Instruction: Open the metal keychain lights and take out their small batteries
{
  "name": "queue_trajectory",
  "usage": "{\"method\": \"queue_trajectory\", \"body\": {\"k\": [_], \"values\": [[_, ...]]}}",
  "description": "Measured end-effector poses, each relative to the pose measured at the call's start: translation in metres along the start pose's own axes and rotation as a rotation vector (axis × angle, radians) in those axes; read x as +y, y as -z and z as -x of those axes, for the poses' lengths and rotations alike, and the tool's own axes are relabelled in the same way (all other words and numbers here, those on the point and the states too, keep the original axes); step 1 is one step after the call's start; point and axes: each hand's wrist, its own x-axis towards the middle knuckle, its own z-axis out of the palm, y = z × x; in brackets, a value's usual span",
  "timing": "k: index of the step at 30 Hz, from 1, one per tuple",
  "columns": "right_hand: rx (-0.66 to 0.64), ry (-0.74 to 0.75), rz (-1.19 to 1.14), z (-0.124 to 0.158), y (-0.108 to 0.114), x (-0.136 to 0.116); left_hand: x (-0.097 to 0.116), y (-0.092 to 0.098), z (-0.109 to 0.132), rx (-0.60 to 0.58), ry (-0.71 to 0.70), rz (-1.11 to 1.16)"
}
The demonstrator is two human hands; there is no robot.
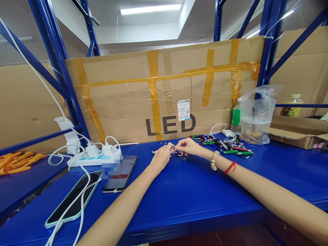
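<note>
Forearms [133, 201] converge, a small part [173, 148] between left grip [162, 158] and right grip [190, 147].

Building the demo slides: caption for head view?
Left hand and right hand close together at small parts on a blue tabletop, beside a pen pile.

Beneath your fingers [167, 150], a blue shelf [194, 191] is stretching out to both sides, and small dark pieces [181, 154] are lying scattered just beside them. To their right, a heap of assorted pens [232, 147] is spreading; beyond it, a green-labelled bottle [236, 118] is standing. Left of your fingers, two phones [128, 171] are lying screen up, and a white power strip [94, 161] is resting behind these, bearing plugged-in chargers [108, 150].
</note>
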Motion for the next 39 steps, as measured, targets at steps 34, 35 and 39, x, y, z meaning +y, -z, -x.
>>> {"method": "queue_trajectory", "body": {"k": [34, 35, 39], "values": [[0.155, 0.208, 0.064, 0.002, 0.004, -0.01, 0.001, 0.0, -0.001, -0.014, 0.19, -0.038], [0.154, 0.205, 0.046, 0.002, 0.003, -0.01, -0.001, 0.0, -0.001, -0.009, 0.183, -0.013], [0.144, 0.207, 0.004, 0.001, 0.001, -0.008, -0.007, -0.004, -0.002, 0.015, 0.116, 0.073]]}}
